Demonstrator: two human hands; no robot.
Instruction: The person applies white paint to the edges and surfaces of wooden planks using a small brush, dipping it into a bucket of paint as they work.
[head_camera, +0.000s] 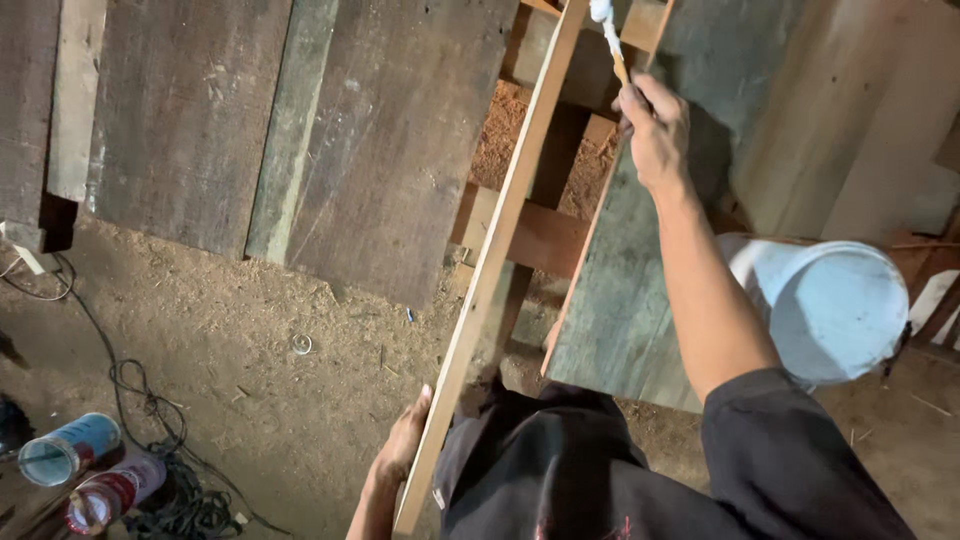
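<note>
A long, pale, narrow wooden strip (500, 235) runs diagonally through the middle of the view, from about 6 o'clock up to 12 o'clock. The left hand (403, 442), at roughly 6 o'clock, grips the strip's near end, its fingers wrapped around the left edge. The right hand (655, 130), at about 1 o'clock, is closed around the thin wooden handle of a small brush with a white-coated tip (606, 30); the tip sits at the top edge, just beside the strip's far end.

Under the right forearm lies a grey-green weathered plank (625, 300), with a white plastic bucket (835, 310) near it at 3 o'clock. Broad dark wooden boards (200, 120) cover the ground from 9 to 11 o'clock. On the sawdust-covered floor (250, 370) at 8 o'clock lie two cylindrical cans, one blue (65, 450) and one red (110, 493), beside a tangled black cable (150, 410).
</note>
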